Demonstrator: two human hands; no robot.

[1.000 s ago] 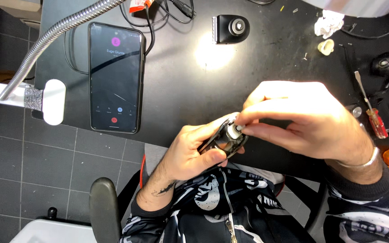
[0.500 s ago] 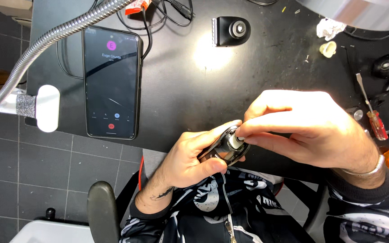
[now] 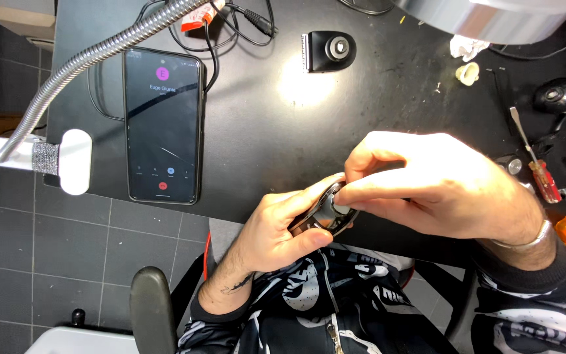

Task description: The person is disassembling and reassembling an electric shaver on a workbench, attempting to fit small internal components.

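Mid-job: your left hand (image 3: 276, 226) grips the small dark device body (image 3: 322, 213) at the desk (image 3: 263, 111) edge, your right hand (image 3: 440, 187) pinches its round part, detached blade head (image 3: 327, 51) lies apart.

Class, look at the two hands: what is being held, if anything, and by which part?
A small dark device body is held over the table edge. The left hand cradles its underside and sides; the right hand pinches a round pale part at its upper end.
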